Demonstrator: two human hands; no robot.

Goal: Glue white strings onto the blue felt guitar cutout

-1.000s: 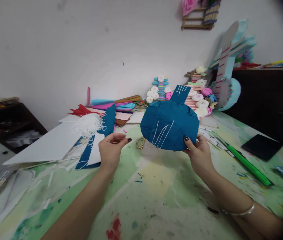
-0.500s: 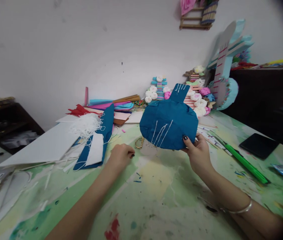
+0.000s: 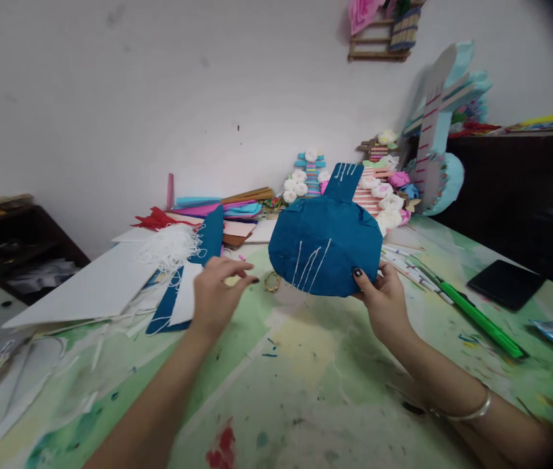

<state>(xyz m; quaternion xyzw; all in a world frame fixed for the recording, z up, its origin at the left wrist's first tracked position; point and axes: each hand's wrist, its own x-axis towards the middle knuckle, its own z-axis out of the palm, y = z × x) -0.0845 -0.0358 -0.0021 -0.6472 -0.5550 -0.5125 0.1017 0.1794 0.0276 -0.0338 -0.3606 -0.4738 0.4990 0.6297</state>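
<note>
Right hand (image 3: 384,301) pinches the lower right edge of the round teal-blue paper piece with white string lines and a short tab on top (image 3: 325,246), thumb on the front face, other fingers hidden behind it. The paper piece sits centre frame, held upright above the paint-stained green table (image 3: 300,365), tab pointing up, so its long axis runs near vertical. Left hand (image 3: 215,293) is free, left of centre, fingers loosely spread and extended toward the right, holding nothing; fingertips are near the piece's lower left edge but apart from it. Between them, on the table, lies a small gold ring-shaped object (image 3: 271,281), just below the piece's left corner. Left hand is the nearer one to that open left edge; the piece lies right and slightly up from its fingers. Left of the left hand: white string tangle (image 3: 171,246) over white sheets and a blue strip (image 3: 208,251). Right side: green marker (image 3: 481,319) and black flat device (image 3: 507,284), well apart. Open table room is in the lower centre.
</note>
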